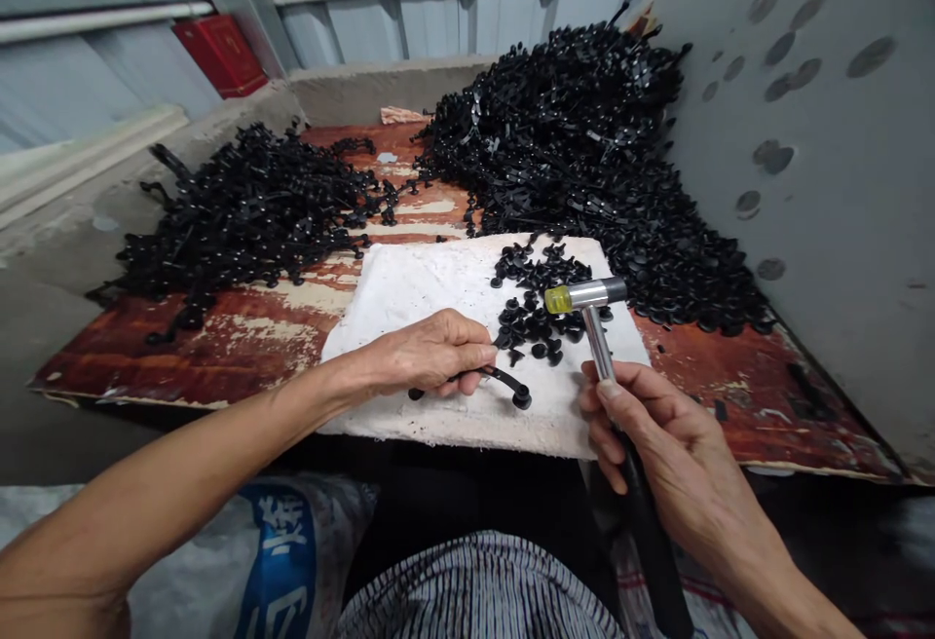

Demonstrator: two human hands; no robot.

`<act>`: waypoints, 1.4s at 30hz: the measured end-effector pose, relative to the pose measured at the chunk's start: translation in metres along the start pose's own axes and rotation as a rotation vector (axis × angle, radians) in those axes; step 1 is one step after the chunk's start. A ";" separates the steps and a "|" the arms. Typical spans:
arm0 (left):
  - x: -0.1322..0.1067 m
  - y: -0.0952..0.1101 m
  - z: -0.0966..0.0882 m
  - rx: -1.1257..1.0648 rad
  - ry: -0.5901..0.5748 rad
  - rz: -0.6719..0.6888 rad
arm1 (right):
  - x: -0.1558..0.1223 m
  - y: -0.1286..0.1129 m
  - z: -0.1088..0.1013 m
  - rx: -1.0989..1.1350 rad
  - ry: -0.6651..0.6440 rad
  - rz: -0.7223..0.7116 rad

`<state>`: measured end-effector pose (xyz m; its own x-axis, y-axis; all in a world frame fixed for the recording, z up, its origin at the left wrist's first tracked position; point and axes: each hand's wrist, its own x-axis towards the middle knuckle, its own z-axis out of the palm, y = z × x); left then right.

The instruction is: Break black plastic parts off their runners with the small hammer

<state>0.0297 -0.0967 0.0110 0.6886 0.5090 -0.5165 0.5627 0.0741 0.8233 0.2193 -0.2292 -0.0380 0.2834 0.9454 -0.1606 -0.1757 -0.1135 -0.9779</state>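
Observation:
My left hand (449, 352) is closed around the middle of a curved black handle (504, 378) with a round knob at its end, just above a white cloth pad (430, 279). In my right hand (657, 425) is a mallet (600, 347), gripped near the top of its black handle. Its metal head lies level, with a yellow clear face on the left and a dark face on the right. Small black round caps (537, 313) are scattered on the pad between my hands, some partly behind the mallet head.
A heap of black handle-like parts (248, 201) covers the left of the worn red-brown table (263, 352). A taller pile of black parts (570, 123) fills the back right, beside a grey panel (818, 181). A red box (221, 55) stands by the wall. Printed sacks (278, 551) lie below.

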 end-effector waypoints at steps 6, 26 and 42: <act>0.001 -0.001 -0.001 0.048 -0.001 0.003 | 0.001 0.001 -0.001 0.004 -0.016 -0.008; 0.003 0.000 -0.003 -0.020 -0.007 -0.045 | 0.001 0.001 -0.004 -0.001 -0.037 0.008; 0.005 0.001 -0.004 -0.122 -0.013 -0.054 | 0.001 0.001 -0.005 -0.033 -0.024 0.027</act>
<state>0.0316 -0.0912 0.0100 0.6653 0.4900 -0.5633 0.5398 0.2056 0.8163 0.2239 -0.2295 -0.0402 0.2564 0.9489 -0.1842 -0.1513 -0.1488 -0.9772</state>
